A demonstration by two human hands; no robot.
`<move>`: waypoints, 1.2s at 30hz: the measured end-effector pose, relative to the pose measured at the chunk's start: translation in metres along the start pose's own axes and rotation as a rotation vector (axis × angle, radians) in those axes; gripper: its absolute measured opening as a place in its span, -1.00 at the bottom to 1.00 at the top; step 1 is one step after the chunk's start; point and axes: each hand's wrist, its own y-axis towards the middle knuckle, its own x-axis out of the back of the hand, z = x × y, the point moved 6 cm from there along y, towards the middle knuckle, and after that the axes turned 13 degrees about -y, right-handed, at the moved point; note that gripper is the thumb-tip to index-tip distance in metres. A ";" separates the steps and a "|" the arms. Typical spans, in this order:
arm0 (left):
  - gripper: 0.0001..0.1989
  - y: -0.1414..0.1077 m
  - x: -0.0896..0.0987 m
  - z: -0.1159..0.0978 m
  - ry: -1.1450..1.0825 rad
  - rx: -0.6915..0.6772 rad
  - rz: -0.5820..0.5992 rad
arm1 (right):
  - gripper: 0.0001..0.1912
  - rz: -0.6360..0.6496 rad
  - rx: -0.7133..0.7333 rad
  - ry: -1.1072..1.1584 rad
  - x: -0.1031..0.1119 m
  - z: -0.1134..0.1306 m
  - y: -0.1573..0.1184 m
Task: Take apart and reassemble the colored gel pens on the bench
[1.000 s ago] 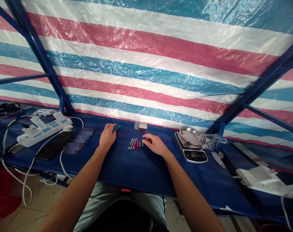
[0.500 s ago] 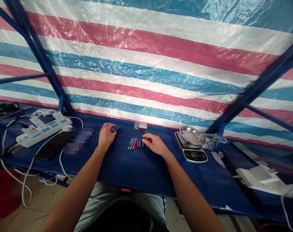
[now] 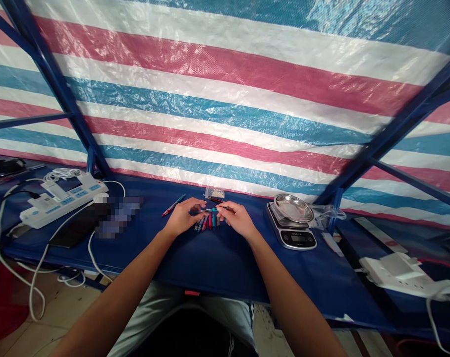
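Head view: left forearm (image 3: 132, 280) and right forearm (image 3: 280, 277) angle inward over the blue fabric table top (image 3: 210, 263). Right hand (image 3: 238, 219) pinches a slim teal pen (image 3: 209, 210) narrowly at the fingertips; left hand (image 3: 182, 218) meets its far end, grip unclear. Below lies a row of coloured marker pens (image 3: 206, 224); beyond, a loose red-and-blue pen (image 3: 173, 205), and a steel dish (image 3: 294, 208) on a black digital scale (image 3: 291, 237).

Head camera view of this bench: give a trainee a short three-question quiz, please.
1. True or false: the left hand touches the power strip.
2. What sits on the digital kitchen scale? A) a steel dish B) a pen C) a phone
3. Fill in the blank: the bench cover is ____.

Key: 1 false; 2 A; 3 blue.
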 end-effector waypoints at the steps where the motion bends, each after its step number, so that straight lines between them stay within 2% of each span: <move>1: -0.60 0.000 0.003 0.006 -0.034 0.053 -0.038 | -0.60 -0.023 -0.015 0.014 0.003 0.000 0.000; 4: -0.57 0.000 0.010 0.020 -0.215 0.196 -0.134 | -0.58 -0.058 -0.023 0.042 0.008 0.003 0.001; 8: -0.56 0.000 0.007 0.026 -0.330 0.264 -0.150 | -0.59 -0.061 -0.026 0.056 0.008 0.004 0.001; 11: -0.58 -0.001 0.007 0.024 -0.309 0.260 -0.140 | -0.61 -0.062 -0.031 0.044 0.009 0.001 0.001; 16: -0.68 -0.001 0.008 0.014 -0.166 0.192 -0.069 | -0.66 -0.061 0.065 0.009 0.011 0.005 0.000; 20: -0.75 0.000 0.005 0.007 -0.119 0.167 -0.014 | -0.62 -0.028 -0.008 0.012 0.008 0.005 -0.001; 23: -0.74 0.000 0.003 0.007 -0.139 0.181 -0.029 | -0.59 -0.004 -0.059 0.025 0.005 0.002 -0.001; 29: -0.68 -0.001 0.000 0.013 -0.269 0.255 -0.063 | -0.61 -0.051 -0.036 0.025 0.009 -0.002 0.000; 36: -0.67 0.000 0.005 0.013 -0.271 0.227 -0.089 | -0.67 -0.041 0.100 -0.012 0.009 0.010 -0.001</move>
